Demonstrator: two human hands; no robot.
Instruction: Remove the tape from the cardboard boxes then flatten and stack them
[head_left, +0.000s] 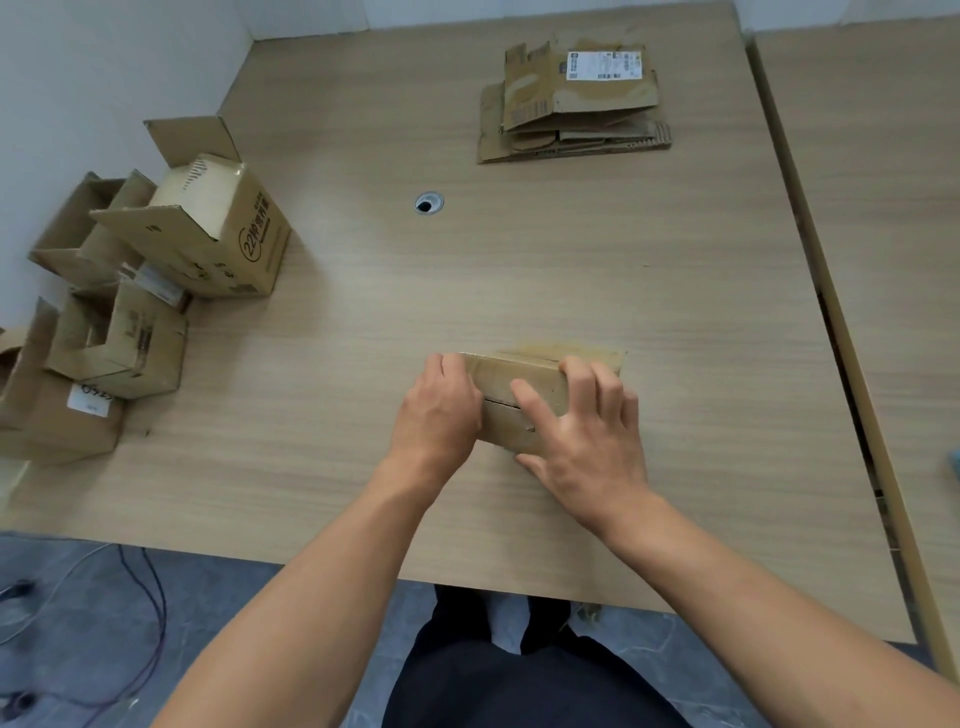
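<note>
A small cardboard box rests on the wooden table near its front edge, with a seam running across its top. My left hand grips the box's left end. My right hand lies over the box's right part, fingers spread across the top and thumb at the near side. A stack of flattened boxes sits at the far right of the table, with a white label on its top sheet. Several unflattened boxes are piled at the table's left edge.
A round cable hole lies in the middle of the table. A white wall borders the left and back. A second table adjoins on the right. Cables lie on the floor at the lower left.
</note>
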